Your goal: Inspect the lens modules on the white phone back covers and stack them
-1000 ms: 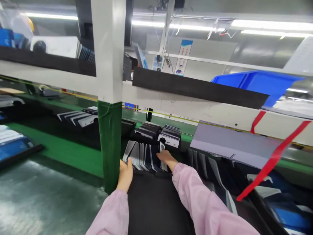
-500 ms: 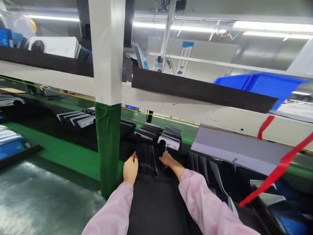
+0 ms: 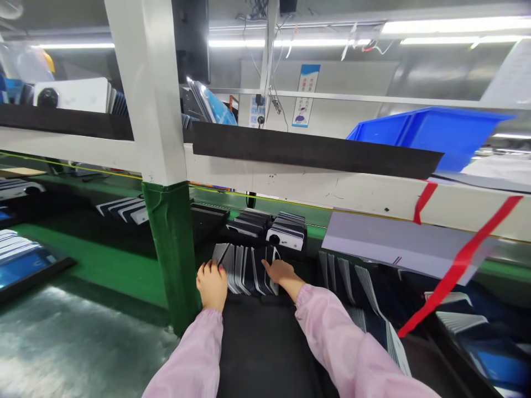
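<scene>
A row of thin dark panels with white edges (image 3: 244, 271) stands tilted at the far end of a black padded surface (image 3: 265, 337). My left hand (image 3: 212, 284) wraps its curled fingers over the left end of this row. At the right end, my right hand (image 3: 282, 273) grips the last panels, thumb on the near side and the other fingers partly hidden. The row lies between my two hands. Just behind it are two stacks of similar panels, a dark one (image 3: 249, 223) and one with a white front piece bearing a round black hole (image 3: 286, 237).
A post wrapped in green (image 3: 170, 249) rises close to my left hand. Above runs a white beam (image 3: 298, 179) with red straps (image 3: 460, 265) hanging at right. More panels (image 3: 352, 282) stand right of my right arm, below a grey board (image 3: 385, 243). A blue bin (image 3: 431, 132) sits higher up.
My left hand has moved left and its fingers now curl over the row's end. The panels show more of their pale edges and are spread wider. The view has shifted slightly.
</scene>
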Demonstrator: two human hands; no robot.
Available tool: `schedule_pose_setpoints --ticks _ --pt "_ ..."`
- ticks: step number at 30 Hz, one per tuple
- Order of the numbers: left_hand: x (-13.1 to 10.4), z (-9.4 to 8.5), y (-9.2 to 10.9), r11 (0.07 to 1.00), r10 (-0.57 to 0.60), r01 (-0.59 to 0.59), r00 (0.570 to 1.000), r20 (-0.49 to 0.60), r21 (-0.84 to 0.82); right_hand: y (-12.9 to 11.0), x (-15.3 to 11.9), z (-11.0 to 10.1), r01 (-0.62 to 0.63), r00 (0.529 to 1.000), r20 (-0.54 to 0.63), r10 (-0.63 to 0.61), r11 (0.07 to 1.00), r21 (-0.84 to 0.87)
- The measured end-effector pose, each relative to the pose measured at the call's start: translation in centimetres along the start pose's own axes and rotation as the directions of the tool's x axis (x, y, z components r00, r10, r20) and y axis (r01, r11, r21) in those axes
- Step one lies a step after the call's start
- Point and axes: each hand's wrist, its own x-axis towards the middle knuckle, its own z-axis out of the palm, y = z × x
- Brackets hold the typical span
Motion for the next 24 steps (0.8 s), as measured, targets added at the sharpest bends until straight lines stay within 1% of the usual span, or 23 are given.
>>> schedule_pose_setpoints --ticks 3,5,6,8,10,11,13,15,16,17,18,19,20,21,22,24 --pt "0.2 -0.6 0.5 1.0 -0.005 0.005 0.998 -0.06 0.003 1.5 -2.3 -2.4 0.012 1.0 0.019 -0.012 1.0 0.022" --pt "0.4 -1.1 1.0 1.0 0.0 -0.002 0.997 -0.082 -0.023 2.8 -5.4 -3.9 0.028 0.999 0.016 -0.028 0.999 0.024" --pt "0.5 -1.4 1.3 0.999 0.007 -0.011 0.996 -0.086 -0.04 3.6 -7.5 -4.5 0.041 0.999 0.012 -0.042 0.999 0.025" --pt "0.4 -2.2 1.8 0.995 0.043 -0.049 0.997 -0.068 -0.083 5.5 -12.9 -5.3 0.079 0.997 0.014 -0.08 0.996 0.043" --pt "-0.3 -3.3 2.2 0.983 0.112 -0.111 0.994 -0.005 -0.143 7.9 -19.2 -5.3 0.113 0.992 0.055 -0.118 0.99 0.086" --pt "-0.9 -4.0 2.5 0.973 0.154 -0.145 0.987 0.037 -0.181 9.4 -22.5 -5.0 0.11 0.99 0.073 -0.118 0.988 0.106" --pt "-2.9 -6.3 3.0 0.946 0.229 -0.191 0.965 0.124 -0.263 12.7 -28.7 -3.5 0.023 0.994 0.102 -0.035 0.993 0.117" --pt "-5.6 -9.3 3.4 0.912 0.3 -0.21 0.927 0.224 -0.351 16.3 -33.9 -0.9 -0.128 0.986 0.118 0.118 0.989 0.073" --pt "-7.0 -11.0 3.4 0.896 0.334 -0.209 0.899 0.285 -0.393 18.1 -35.9 0.8 -0.224 0.968 0.122 0.219 0.974 0.031" --pt "-8.5 -12.6 3.3 0.886 0.354 -0.197 0.871 0.34 -0.419 19.6 -37.5 2.5 -0.338 0.936 0.09 0.339 0.941 -0.027" --pt "-9.8 -14.2 3.2 0.888 0.35 -0.182 0.863 0.364 -0.423 20.9 -38.8 4.2 -0.432 0.9 0.021 0.435 0.898 -0.078" --pt "-11.0 -15.5 3.1 0.901 0.32 -0.16 0.873 0.369 -0.403 21.9 -39.7 5.9 -0.499 0.866 -0.025 0.499 0.861 -0.1" --pt "-12.2 -16.6 3.0 0.919 0.275 -0.126 0.883 0.38 -0.374 22.6 -40.3 7.3 -0.539 0.842 -0.057 0.536 0.836 -0.104" --pt "-13.4 -17.6 3.0 0.931 0.25 -0.1 0.875 0.414 -0.35 23.0 -40.7 8.5 -0.563 0.827 -0.08 0.557 0.821 -0.098" --pt "-14.7 -18.3 3.2 0.942 0.229 -0.077 0.86 0.457 -0.326 23.1 -40.8 9.4 -0.572 0.82 -0.093 0.565 0.816 -0.083" --pt "-17.5 -19.2 3.5 0.959 0.212 -0.06 0.8 0.561 -0.277 22.8 -40.9 10.6 -0.569 0.82 -0.115 0.561 0.821 -0.047"
